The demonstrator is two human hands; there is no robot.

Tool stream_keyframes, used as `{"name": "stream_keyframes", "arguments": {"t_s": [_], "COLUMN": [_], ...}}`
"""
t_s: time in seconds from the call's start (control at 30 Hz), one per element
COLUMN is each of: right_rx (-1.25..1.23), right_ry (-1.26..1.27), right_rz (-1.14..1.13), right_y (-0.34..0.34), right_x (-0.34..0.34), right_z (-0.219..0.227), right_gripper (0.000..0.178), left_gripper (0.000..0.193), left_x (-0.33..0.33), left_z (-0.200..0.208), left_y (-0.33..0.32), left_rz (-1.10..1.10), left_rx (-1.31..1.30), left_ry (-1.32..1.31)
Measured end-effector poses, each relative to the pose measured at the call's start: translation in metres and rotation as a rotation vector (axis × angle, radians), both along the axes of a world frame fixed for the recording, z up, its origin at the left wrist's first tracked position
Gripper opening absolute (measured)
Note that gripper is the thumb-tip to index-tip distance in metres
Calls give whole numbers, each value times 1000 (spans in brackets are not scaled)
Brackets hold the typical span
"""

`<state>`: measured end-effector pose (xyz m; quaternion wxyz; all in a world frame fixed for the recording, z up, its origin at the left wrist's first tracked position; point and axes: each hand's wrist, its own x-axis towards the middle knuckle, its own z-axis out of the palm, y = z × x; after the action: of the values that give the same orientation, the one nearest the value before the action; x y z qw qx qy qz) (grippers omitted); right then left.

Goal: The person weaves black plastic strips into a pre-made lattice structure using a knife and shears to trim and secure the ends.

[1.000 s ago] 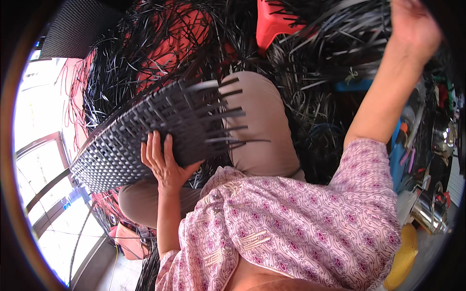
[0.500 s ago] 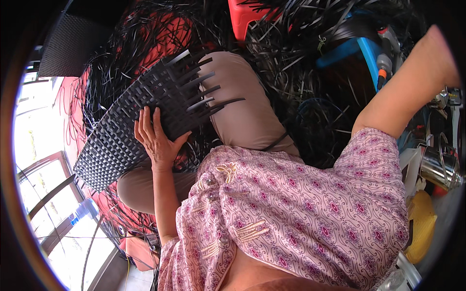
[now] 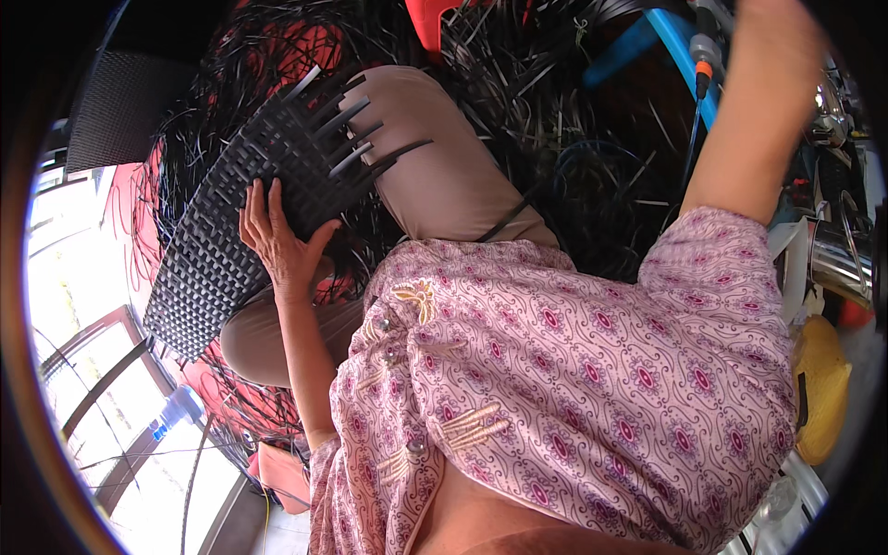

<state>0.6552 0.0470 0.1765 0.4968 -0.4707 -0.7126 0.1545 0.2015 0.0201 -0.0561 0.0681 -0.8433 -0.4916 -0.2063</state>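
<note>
A black panel (image 3: 208, 245) of woven flat strips leans across my lap, with loose strip ends (image 3: 356, 153) sticking out at its right side. On its face lies my left hand (image 3: 282, 254), fingers stretched and thumb apart, touching the weave. My right forearm (image 3: 768, 129) reaches up to the top right, past a blue plastic frame (image 3: 680, 55). The right hand itself is cut off by the picture's edge.
Piles of loose black strips (image 3: 518, 120) cover the floor ahead. A red plastic stool (image 3: 425, 28) stands at the top. At the right are a grey-and-orange cable connector (image 3: 705, 65), shiny metalware (image 3: 837, 250) and a yellow hat-like object (image 3: 821, 393). A plastic bottle (image 3: 178, 412) lies lower left.
My right arm has swung upward and inward, its far end leaving the picture at the top. The view has shifted slightly; my left hand stays on the woven panel.
</note>
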Motion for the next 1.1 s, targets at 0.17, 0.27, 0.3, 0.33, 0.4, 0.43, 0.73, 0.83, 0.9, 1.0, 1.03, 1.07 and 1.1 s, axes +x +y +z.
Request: {"name": "stream_keyframes", "arguments": {"t_s": [0.17,0.27,0.3,0.33,0.4,0.43,0.73,0.83,0.9,1.0,1.03,1.07,1.1], "right_rx": [-493,-958,-1081,-1192,-1413,-1513,-1807,-1800,-1785,-1654,-1554,-1449,-1485], "right_ry": [-782,-899,-906,-905,-878,-841,-664,-692,-750,-908,-891,-816,-579], "right_rz": [-36,-120,-126,-140,-153,-177,-321,-294,-238,-119,-109,-105,-98], "right_y": [-15,-94,-131,-171,-253,-292,-400,-383,-349,-243,-196,-140,-77], "right_x": [20,38,42,47,53,52,48,53,57,69,65,57,44], "right_z": [-239,-375,-406,-429,-456,-463,-475,-480,-482,-486,-486,-487,-492], "right_gripper": [29,28,27,27,27,26,26,26,27,28,28,29,22], "left_gripper": [100,101,101,102,103,102,106,107,108,108,108,108,108], "left_x": [2,1,1,1,-1,0,2,4,2,-3,-3,-4,-5], "left_z": [1,-1,0,-1,-1,2,-7,-7,-2,-6,-4,-4,-5], "left_y": [-1,-2,-4,-7,-7,-4,1,4,8,-5,-5,-3,-1], "left_rz": [2,21,30,34,34,22,45,41,42,95,98,94,87], "left_rx": [16,-6,-13,-19,-14,-5,-11,1,-13,-48,-56,-58,-59], "left_ry": [10,20,26,24,31,37,49,58,82,84,84,93,101]}}
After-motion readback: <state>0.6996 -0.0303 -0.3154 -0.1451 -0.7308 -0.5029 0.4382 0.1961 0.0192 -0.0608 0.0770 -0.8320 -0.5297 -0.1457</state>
